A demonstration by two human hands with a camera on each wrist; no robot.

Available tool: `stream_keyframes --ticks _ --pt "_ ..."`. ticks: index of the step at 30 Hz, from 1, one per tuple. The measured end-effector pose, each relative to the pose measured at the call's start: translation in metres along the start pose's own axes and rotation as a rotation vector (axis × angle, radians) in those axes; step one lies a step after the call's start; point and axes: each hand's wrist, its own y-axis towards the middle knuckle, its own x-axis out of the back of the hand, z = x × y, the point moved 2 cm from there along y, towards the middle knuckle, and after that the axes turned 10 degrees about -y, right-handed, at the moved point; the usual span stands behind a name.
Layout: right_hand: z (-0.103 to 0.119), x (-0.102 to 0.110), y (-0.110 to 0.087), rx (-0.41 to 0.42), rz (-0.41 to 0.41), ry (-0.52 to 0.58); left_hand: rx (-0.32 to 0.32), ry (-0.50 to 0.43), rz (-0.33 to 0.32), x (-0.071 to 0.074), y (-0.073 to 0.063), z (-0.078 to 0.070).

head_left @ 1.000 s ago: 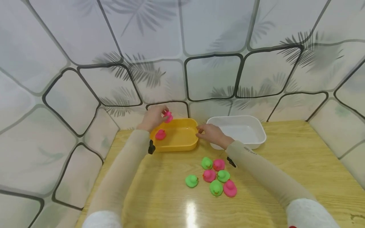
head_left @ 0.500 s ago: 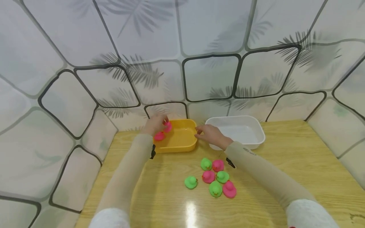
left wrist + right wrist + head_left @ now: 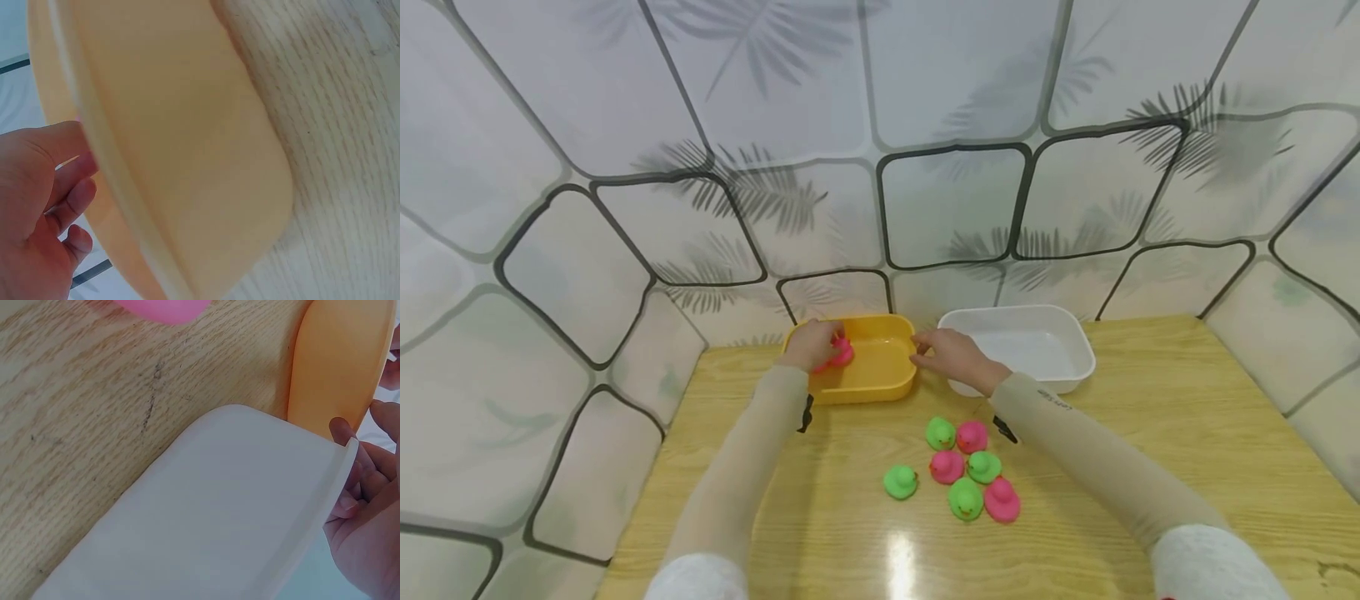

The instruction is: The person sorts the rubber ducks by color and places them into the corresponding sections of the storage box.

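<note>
Stone-patterned backdrop [image 3: 956, 204] with grey palm leaves rises beyond my hands, and a wood-grain table [image 3: 1150, 433] spreads beneath them. My left hand [image 3: 811, 345] is inside the yellow tray [image 3: 859, 395], thumb and fingers curled in a pinch on a pink duck [image 3: 843, 352]; a second pink duck [image 3: 820, 367] lies just beside, mostly hidden under that hand. My right hand [image 3: 957, 357] is at the tray's right rim, fingers half bent, thumb and forefinger slightly apart; I cannot tell whether they grip the rim. Just right of that hand is the white tray [image 3: 1037, 346]. Nearer me than my right hand sit three green ducks [image 3: 966, 498] and three pink ducks [image 3: 1002, 500], with another green duck [image 3: 900, 482] between my forearms. Dark lettering [image 3: 1055, 400] marks my right sleeve [image 3: 1097, 454], too small to read.
</note>
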Motion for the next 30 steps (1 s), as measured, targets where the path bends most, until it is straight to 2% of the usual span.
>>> stream_keyframes --ticks 8,14,18,25,30 --pt "0.002 0.001 0.0 0.004 0.01 -0.007 0.026 0.006 -0.053 -0.004 -0.002 0.001" --pt "0.002 0.003 -0.001 0.004 0.009 -0.012 0.026 -0.009 -0.056 -0.003 -0.004 0.0" --pt "0.001 0.002 0.0 0.008 0.003 -0.011 0.02 -0.055 -0.054 0.002 -0.009 -0.004" --pt "0.0 0.001 0.001 0.009 0.003 -0.018 -0.052 -0.136 -0.09 0.008 -0.018 -0.006" --pt "-0.001 0.001 0.001 0.009 0.003 -0.021 -0.128 -0.206 -0.108 0.011 -0.031 -0.012"
